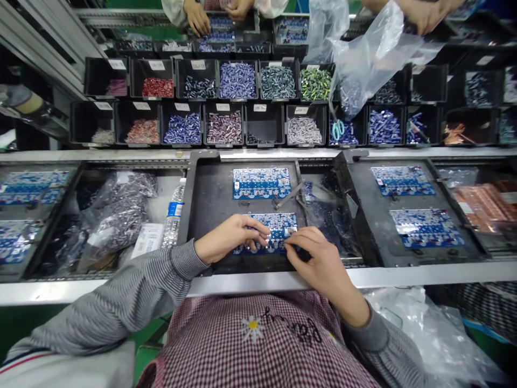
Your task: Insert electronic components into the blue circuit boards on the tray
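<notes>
A blue circuit board (278, 220) lies in the nearer half of a black tray (210, 188) in front of me. Over its left part hovers my left hand (232, 237), fingers loosely stretched and a little apart, with nothing visible in them. At the board's right edge, my right hand (317, 256) has thumb and forefinger pressed together; whatever they pinch is too small to make out. My hands cover parts of the nearer board. A second blue circuit board (262, 183) sits behind it in the same tray.
Two rows of black bins (264, 126) with small coloured components stand behind the line. Blue-handled scissors (337, 129) and a plastic bag (367, 59) are among them. A bottle (173, 213) is left of the tray; more boards (426, 229) lie right. A co-worker's hands (197, 17) show opposite.
</notes>
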`<action>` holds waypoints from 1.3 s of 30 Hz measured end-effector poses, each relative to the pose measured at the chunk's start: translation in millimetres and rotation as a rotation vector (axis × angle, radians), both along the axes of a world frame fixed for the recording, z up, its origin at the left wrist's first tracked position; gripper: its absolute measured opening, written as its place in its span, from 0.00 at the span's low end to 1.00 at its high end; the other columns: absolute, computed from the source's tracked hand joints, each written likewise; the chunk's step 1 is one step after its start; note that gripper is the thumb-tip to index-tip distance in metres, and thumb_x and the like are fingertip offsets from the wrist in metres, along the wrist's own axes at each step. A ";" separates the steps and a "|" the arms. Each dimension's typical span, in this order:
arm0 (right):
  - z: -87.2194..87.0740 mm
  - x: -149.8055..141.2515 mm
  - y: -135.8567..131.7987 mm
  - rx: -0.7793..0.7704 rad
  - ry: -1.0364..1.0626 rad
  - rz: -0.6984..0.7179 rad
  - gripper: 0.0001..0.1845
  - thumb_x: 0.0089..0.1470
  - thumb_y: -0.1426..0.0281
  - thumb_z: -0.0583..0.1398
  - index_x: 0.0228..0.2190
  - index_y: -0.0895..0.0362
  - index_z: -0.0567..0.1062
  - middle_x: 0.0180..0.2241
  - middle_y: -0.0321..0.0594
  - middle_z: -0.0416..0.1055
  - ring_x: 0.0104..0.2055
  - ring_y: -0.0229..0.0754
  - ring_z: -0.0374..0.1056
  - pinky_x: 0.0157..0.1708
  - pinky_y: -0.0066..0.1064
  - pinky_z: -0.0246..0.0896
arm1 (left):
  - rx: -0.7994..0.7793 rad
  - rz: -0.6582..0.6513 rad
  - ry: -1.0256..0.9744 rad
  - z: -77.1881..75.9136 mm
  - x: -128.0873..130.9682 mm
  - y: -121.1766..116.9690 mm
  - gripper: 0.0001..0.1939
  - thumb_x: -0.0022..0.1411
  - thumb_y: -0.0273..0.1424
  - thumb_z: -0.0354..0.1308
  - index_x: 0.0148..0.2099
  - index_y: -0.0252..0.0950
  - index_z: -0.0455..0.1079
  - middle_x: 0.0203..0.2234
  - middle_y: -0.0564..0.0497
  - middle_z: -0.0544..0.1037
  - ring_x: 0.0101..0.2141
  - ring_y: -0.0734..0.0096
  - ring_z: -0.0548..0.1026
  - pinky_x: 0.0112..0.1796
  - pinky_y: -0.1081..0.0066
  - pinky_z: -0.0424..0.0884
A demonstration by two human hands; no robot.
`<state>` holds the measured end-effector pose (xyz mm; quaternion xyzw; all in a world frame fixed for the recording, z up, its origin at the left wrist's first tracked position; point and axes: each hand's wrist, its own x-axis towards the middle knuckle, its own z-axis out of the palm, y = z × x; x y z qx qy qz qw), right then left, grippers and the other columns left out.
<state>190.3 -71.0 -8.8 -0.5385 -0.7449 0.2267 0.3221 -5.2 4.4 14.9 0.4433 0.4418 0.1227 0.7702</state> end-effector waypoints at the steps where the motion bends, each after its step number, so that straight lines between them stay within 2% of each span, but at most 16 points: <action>1: -2.0 3.4 -1.1 -0.016 -0.035 -0.001 0.07 0.54 0.76 0.56 0.30 0.55 0.74 0.29 0.40 0.71 0.37 0.44 0.65 0.38 0.39 0.64 | -0.009 0.008 0.001 0.1 0.0 0.9 0.08 0.58 0.22 0.55 0.39 0.28 0.73 0.27 0.47 0.76 0.28 0.75 0.73 0.27 0.76 0.65; 4: -7.0 8.0 -3.1 -0.040 -0.105 0.015 0.07 0.55 0.76 0.55 0.29 0.56 0.73 0.28 0.42 0.70 0.37 0.45 0.63 0.37 0.39 0.64 | -0.028 0.029 0.017 -1.7 -0.9 3.0 0.07 0.59 0.25 0.56 0.40 0.29 0.71 0.25 0.49 0.75 0.24 0.77 0.72 0.22 0.78 0.61; 6: -8.2 7.3 -3.2 -0.046 -0.124 0.017 0.07 0.55 0.77 0.55 0.29 0.56 0.72 0.28 0.42 0.69 0.37 0.45 0.63 0.37 0.39 0.63 | -0.022 0.016 0.046 -4.2 -1.9 3.8 0.06 0.58 0.29 0.58 0.35 0.30 0.71 0.23 0.49 0.75 0.21 0.77 0.70 0.20 0.78 0.58; 8: -8.0 5.4 -2.6 -0.058 -0.140 0.013 0.07 0.55 0.77 0.55 0.28 0.56 0.72 0.28 0.42 0.69 0.36 0.45 0.62 0.37 0.38 0.63 | -0.008 -0.020 0.081 -6.4 -3.3 4.5 0.09 0.57 0.32 0.60 0.28 0.30 0.70 0.19 0.51 0.73 0.18 0.80 0.66 0.18 0.78 0.55; 10: -7.4 4.1 -1.8 -0.068 -0.158 0.011 0.07 0.55 0.76 0.55 0.28 0.57 0.71 0.28 0.42 0.69 0.36 0.45 0.62 0.37 0.39 0.63 | 0.020 -0.050 0.105 -7.4 -5.0 5.2 0.10 0.54 0.32 0.62 0.27 0.30 0.71 0.17 0.53 0.71 0.17 0.82 0.62 0.18 0.78 0.55; 13: -6.7 4.2 -0.7 -0.065 -0.174 0.015 0.08 0.56 0.75 0.55 0.28 0.57 0.72 0.28 0.43 0.69 0.37 0.46 0.62 0.37 0.39 0.63 | 0.053 -0.041 0.104 -7.1 -7.6 6.0 0.05 0.53 0.28 0.62 0.32 0.30 0.75 0.20 0.52 0.73 0.20 0.80 0.65 0.22 0.78 0.59; 17: -2.9 5.2 -1.0 -0.082 -0.154 0.041 0.08 0.56 0.76 0.55 0.29 0.57 0.74 0.28 0.42 0.70 0.37 0.45 0.63 0.38 0.39 0.64 | -0.003 -0.017 0.065 -6.2 -9.9 6.3 0.10 0.56 0.25 0.59 0.41 0.29 0.74 0.29 0.48 0.77 0.23 0.78 0.69 0.27 0.75 0.64; 21: 9.6 -3.3 4.3 -0.038 -0.054 0.020 0.06 0.56 0.73 0.58 0.35 0.55 0.75 0.32 0.41 0.72 0.38 0.43 0.65 0.40 0.39 0.65 | -0.073 -0.027 0.002 -3.8 -9.4 8.8 0.13 0.57 0.25 0.59 0.46 0.28 0.72 0.28 0.48 0.77 0.24 0.78 0.69 0.27 0.75 0.63; 24: 22.5 -16.9 25.4 0.019 -0.002 0.089 0.08 0.57 0.74 0.57 0.37 0.55 0.74 0.34 0.40 0.73 0.39 0.42 0.65 0.41 0.39 0.65 | -0.212 0.019 -0.124 -1.7 -11.0 15.8 0.16 0.56 0.24 0.60 0.49 0.29 0.71 0.27 0.49 0.76 0.26 0.77 0.71 0.29 0.75 0.65; 28: 27.5 -33.2 79.4 0.062 -0.046 0.156 0.08 0.56 0.77 0.55 0.33 0.56 0.74 0.32 0.41 0.72 0.38 0.42 0.64 0.40 0.37 0.63 | -0.308 0.180 -0.271 -1.9 -23.3 31.2 0.14 0.53 0.19 0.61 0.44 0.28 0.74 0.38 0.44 0.77 0.39 0.71 0.75 0.46 0.71 0.66; 30: 20.4 -38.9 108.2 0.071 -0.080 0.182 0.08 0.54 0.77 0.55 0.32 0.56 0.74 0.32 0.41 0.72 0.39 0.43 0.64 0.41 0.38 0.62 | -0.297 0.203 -0.250 -3.9 -32.3 38.4 0.12 0.53 0.18 0.61 0.42 0.27 0.74 0.39 0.43 0.78 0.42 0.69 0.75 0.49 0.70 0.65; 33: 3.5 -44.2 138.1 0.032 -0.102 0.259 0.08 0.54 0.78 0.55 0.30 0.56 0.74 0.31 0.41 0.72 0.39 0.44 0.64 0.43 0.38 0.61 | -0.290 0.184 -0.165 -7.5 -43.3 46.2 0.09 0.56 0.25 0.61 0.40 0.26 0.75 0.34 0.42 0.79 0.35 0.70 0.77 0.43 0.70 0.69; 35: -5.5 -45.3 146.5 -0.009 -0.095 0.295 0.08 0.54 0.78 0.55 0.30 0.56 0.74 0.31 0.40 0.72 0.38 0.43 0.64 0.43 0.38 0.60 | -0.271 0.198 -0.145 -8.8 -47.1 50.0 0.10 0.59 0.29 0.60 0.40 0.26 0.75 0.33 0.41 0.79 0.32 0.70 0.77 0.40 0.69 0.71; 39: -10.8 -44.9 147.1 -0.038 -0.076 0.305 0.08 0.54 0.78 0.55 0.31 0.57 0.73 0.32 0.41 0.72 0.38 0.43 0.64 0.43 0.38 0.60 | -0.264 0.266 -0.207 -8.0 -47.7 55.8 0.11 0.56 0.25 0.62 0.43 0.26 0.74 0.36 0.40 0.79 0.39 0.67 0.77 0.45 0.69 0.69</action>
